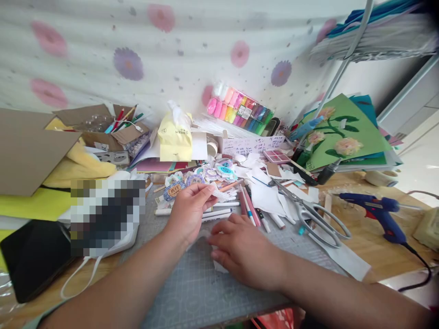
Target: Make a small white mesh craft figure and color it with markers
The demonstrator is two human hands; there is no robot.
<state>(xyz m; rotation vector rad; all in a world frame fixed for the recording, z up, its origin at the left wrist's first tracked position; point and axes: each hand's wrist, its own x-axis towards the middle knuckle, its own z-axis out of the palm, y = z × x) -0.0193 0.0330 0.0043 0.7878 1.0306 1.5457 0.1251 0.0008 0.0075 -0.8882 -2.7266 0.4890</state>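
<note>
My left hand [192,208] is closed, thumb and fingertips pinching a small white piece of paper [222,195] above the grey cutting mat [192,288]. My right hand [245,251] rests palm down on the mat with its fingers apart and slightly bent. Under its thumb shows the edge of some white paper [219,268], mostly hidden by the hand. Just beyond both hands lie several markers [217,213] and pens. Behind my left fingertips are small decorated cutouts in blue and purple [174,189].
Grey-handled scissors [313,217] lie among paper scraps [267,198] on the right. A blue glue gun [379,208] with a cord is farther right. A black tablet-like object [36,258] lies left. Colourful clay packs [242,109] lean on the back curtain, beside a yellow paper bag [174,139].
</note>
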